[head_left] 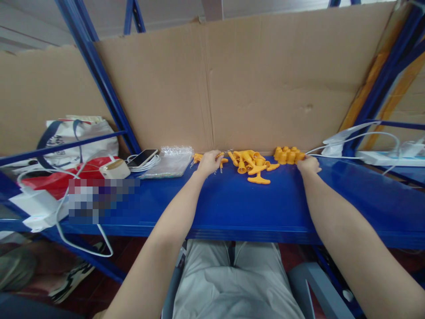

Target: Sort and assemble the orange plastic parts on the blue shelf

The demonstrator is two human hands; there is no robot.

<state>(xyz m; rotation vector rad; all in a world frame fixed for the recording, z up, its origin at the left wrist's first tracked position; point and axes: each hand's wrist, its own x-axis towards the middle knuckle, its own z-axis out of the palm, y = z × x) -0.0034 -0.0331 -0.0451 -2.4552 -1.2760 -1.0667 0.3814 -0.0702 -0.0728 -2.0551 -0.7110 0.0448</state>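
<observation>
At far left, below the blue surface, a shoe and part of another person's leg. Above, on and behind the left end, a white bag with dark handles, a red item, white adapters with looping cable, and a pale block. Next, a phone lying on coiled white cable, with a stack of clear plastic bags just beside. Further right, orange pieces with metal spirals, lying near the cardboard panel and extending to both sides of the left hand. Left grip: fingers partly curled over the orange pieces at this position; exact opening and any firm hold not determinable. Near center, a loose pile of orange T-shaped handles, mixed in orientation, with one separate T-shaped handle at the front, nearer the surface edge. To the right of the pile and apart from it, a compact cluster of upright orange cylinders. At the right end of the cluster, the right hand. Right grip: fingers bent, in contact with the end cylinder; finger gap hidden, clamping not determinable. At far right, white cables leading to a white power strip.
</observation>
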